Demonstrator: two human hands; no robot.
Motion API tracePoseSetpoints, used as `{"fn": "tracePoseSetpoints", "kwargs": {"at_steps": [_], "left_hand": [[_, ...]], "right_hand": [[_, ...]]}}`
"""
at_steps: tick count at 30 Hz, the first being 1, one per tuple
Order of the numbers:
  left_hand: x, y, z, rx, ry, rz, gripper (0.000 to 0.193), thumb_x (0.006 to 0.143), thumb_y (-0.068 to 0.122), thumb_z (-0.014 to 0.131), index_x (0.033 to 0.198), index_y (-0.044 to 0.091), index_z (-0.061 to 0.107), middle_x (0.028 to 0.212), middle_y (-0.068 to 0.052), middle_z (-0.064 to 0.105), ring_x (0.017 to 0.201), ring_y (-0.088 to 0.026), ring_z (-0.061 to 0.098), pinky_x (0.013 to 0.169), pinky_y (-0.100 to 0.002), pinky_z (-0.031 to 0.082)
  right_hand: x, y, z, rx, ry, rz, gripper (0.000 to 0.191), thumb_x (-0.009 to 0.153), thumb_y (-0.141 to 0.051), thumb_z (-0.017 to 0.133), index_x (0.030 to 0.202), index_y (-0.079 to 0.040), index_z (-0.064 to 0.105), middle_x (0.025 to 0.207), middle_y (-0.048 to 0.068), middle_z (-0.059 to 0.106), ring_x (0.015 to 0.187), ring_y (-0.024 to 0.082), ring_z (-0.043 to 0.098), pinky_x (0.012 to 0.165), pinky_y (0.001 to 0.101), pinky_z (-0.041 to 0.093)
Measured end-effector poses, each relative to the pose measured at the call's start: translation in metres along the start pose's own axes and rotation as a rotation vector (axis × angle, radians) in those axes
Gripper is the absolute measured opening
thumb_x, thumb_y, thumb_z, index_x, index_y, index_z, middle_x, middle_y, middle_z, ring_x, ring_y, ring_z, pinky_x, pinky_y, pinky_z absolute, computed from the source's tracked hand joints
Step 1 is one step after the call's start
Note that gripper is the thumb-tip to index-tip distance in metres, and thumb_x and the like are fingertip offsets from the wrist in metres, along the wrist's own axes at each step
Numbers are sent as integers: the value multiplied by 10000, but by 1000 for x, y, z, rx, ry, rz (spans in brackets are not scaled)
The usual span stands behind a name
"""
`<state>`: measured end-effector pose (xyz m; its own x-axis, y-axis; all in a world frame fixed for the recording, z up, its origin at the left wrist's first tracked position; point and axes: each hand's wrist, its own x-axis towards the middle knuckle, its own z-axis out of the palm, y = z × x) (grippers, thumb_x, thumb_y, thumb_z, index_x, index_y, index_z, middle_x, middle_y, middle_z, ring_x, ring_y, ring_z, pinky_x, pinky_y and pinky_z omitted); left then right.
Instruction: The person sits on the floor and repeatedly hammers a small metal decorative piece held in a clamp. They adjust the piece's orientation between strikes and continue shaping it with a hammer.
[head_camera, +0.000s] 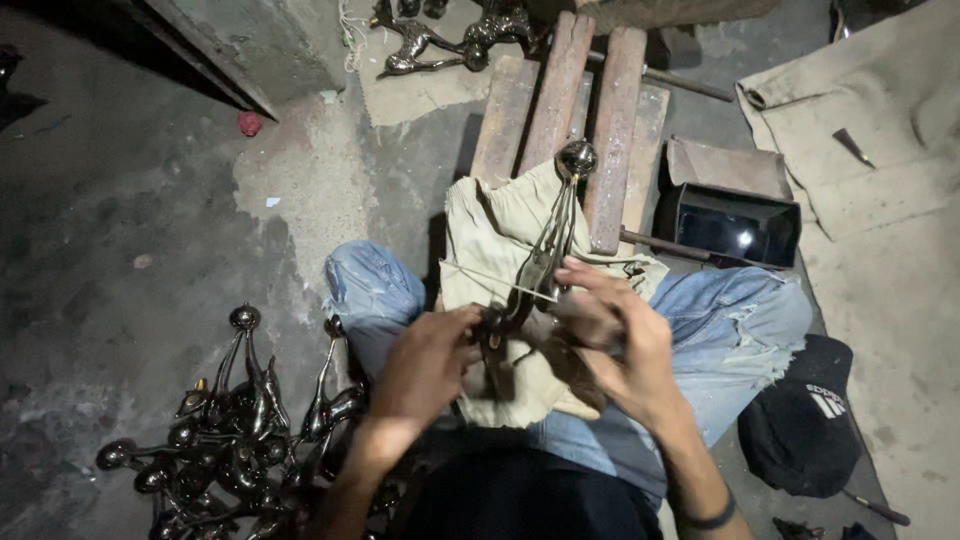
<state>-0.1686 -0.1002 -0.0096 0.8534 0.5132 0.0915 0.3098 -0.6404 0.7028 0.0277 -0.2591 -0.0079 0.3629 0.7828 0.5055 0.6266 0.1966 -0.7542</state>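
1. the left hand (425, 358) is closed around the lower end of a dark, shiny metal figurine with long thin stems and a round knob on top (548, 250), gripping it over the lap.
2. the right hand (615, 335) is curled against the same figurine from the other side, its fingers (580, 272) bent over the middle of the stems; it seems to pinch something small there, but what it is cannot be told.
3. the figurine lies slanted across a crumpled pale beige cloth (490, 240) spread over the knees, its round knob pointing away from the person and reaching the wooden planks.
4. the knees are in torn light blue jeans (745, 320), and the person sits low over a grey concrete floor (130, 200).
5. ahead of the knees lie several rough brown wooden planks (555, 90) set side by side, one stacked on the others.
6. to the person's left, on the floor, is a heap of similar dark metal figurines with knobs and curved necks (235, 440).
7. to the right stands a small black open box (740, 225) with a shiny inside, beside a folded tan sackcloth (870, 130).
8. a black cap (800, 420) lies near the right knee.
9. more dark metal pieces (450, 40) lie beyond the planks.
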Motion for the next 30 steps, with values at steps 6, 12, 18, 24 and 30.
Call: {"fn": "tracePoseSetpoints", "kwargs": {"at_steps": [6, 12, 18, 24, 30], "left_hand": [[-20, 11, 11, 38, -65, 3, 368, 831, 63, 781, 1181, 60, 665, 1018, -155, 735, 979, -354, 666, 860, -473, 503], [-13, 29, 23, -93, -98, 42, 407, 849, 105, 775, 1235, 72, 650, 876, -174, 702, 852, -335, 679, 775, -480, 501], [-16, 14, 30, -240, -186, 69, 514, 865, 43, 695, 1368, 91, 606, 876, -142, 693, 804, -300, 691, 696, -450, 515], [7, -4, 22, -119, -397, -74, 458, 884, 90, 743, 1332, 115, 651, 889, -151, 747, 760, -250, 724, 666, -430, 540], [30, 10, 3, -394, -245, -477, 282, 963, 255, 587, 1178, 96, 678, 1019, -78, 807, 728, -207, 809, 496, -345, 602]], "right_hand": [[13, -11, -3, -168, 14, 87, 469, 787, -39, 697, 1230, 24, 558, 1266, 184, 716, 1140, 308, 733, 969, 369, 567], [37, -27, -27, -340, -180, 51, 597, 675, 5, 727, 1259, 25, 606, 1110, 196, 703, 1034, 377, 703, 883, 417, 544], [30, -34, -24, -244, -119, 45, 579, 674, 25, 711, 1243, 26, 599, 1255, 207, 705, 1161, 345, 711, 958, 383, 564], [16, -10, -23, 79, -33, 184, 353, 894, -30, 783, 1133, 2, 525, 1292, 159, 722, 1262, 304, 704, 1044, 385, 564], [-17, 16, -29, 164, 278, 526, 324, 945, -45, 723, 1186, -5, 509, 1234, 109, 708, 898, 123, 661, 789, 263, 555]]}}
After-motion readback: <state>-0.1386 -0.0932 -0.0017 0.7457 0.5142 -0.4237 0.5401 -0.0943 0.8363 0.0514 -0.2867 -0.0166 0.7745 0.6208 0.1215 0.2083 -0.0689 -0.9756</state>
